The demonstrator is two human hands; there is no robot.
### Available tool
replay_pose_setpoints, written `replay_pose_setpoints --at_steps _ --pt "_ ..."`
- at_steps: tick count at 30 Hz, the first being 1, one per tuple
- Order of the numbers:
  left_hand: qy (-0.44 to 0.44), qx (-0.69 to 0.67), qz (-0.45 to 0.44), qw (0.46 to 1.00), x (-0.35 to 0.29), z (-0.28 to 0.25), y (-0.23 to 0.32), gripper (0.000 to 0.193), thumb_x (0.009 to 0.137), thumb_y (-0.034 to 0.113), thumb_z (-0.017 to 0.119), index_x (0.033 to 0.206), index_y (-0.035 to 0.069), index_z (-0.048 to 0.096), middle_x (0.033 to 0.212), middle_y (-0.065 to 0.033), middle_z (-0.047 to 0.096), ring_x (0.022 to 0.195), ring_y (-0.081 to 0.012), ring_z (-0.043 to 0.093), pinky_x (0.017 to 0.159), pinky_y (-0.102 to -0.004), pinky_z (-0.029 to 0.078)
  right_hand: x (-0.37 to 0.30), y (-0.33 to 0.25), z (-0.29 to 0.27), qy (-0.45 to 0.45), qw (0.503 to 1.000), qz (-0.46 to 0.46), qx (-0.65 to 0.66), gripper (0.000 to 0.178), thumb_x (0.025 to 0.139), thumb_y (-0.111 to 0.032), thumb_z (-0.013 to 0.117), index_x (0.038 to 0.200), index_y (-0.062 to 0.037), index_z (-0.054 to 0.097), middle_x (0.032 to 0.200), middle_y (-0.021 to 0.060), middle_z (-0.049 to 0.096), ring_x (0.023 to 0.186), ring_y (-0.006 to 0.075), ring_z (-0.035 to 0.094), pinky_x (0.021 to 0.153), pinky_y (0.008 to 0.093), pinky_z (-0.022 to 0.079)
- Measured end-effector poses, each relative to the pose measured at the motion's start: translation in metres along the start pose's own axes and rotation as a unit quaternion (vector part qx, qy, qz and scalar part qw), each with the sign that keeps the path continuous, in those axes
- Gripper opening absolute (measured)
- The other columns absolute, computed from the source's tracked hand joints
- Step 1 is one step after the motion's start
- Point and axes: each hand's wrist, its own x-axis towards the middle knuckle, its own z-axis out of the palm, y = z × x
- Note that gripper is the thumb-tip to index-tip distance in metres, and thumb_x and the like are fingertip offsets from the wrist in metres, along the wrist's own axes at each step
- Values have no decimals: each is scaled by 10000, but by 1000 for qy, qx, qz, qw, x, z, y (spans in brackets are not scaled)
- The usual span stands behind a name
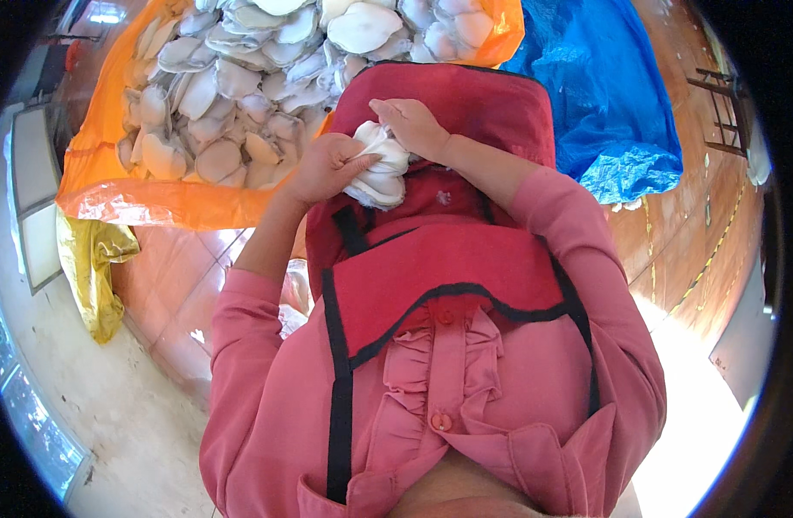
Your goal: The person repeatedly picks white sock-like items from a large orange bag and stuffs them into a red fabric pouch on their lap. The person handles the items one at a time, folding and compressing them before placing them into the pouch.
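Over my lap, a bunched stack of soft white oval pads [381, 168] with folded layers and fuzzy greyish edges is between my two hands. My left hand [332, 164] is closed around its left side, the thumb lying across the front. At the upper right of the stack, my right hand [411, 128] is closed against it, fingers pointing left; part of its grip is hidden. Just beyond, to the left, a large orange plastic sack [172, 203] lies spread, holding a heap of similar white and grey oval pads [237, 79]. Their exact kind I cannot tell.
A red apron [448, 268] with black trim covers my lap. Blue plastic sheeting [595, 86] lies at the far right, beside the orange sack. A yellow bag [94, 276] is on the tiled floor at left. A dark wooden stool [723, 112] stands at the right edge.
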Motion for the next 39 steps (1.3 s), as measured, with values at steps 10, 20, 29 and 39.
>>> replay_pose_setpoints --at_steps 10,20,29,39 --pt "46 168 50 983 -19 9 1 399 898 309 636 605 59 530 589 -151 503 583 -356 534 551 -461 410 0 -2 0 -17 995 15 -95 565 1000 -427 384 785 20 656 754 233 645 750 382 636 731 474 473" --pt "6 365 -88 927 10 -16 60 386 884 469 595 804 93 641 743 -138 645 721 -350 638 654 -489 487 21 -21 20 -53 951 -42 -303 599 1012 -413 326 809 23 682 844 260 661 833 435 641 800 539 476" --pt "-101 272 -29 957 13 -11 20 293 906 344 562 796 84 639 745 -152 648 725 -373 633 647 -490 483 34 -3 9 -139 910 -152 -360 481 993 -348 410 808 7 678 760 243 650 764 414 656 700 545 495" --pt "-22 189 145 971 -7 1 3 270 876 168 636 661 69 506 643 -120 515 636 -336 539 604 -447 428 20 8 15 -98 895 -236 -367 320 982 -237 434 903 -13 647 756 182 662 756 364 664 676 490 516"
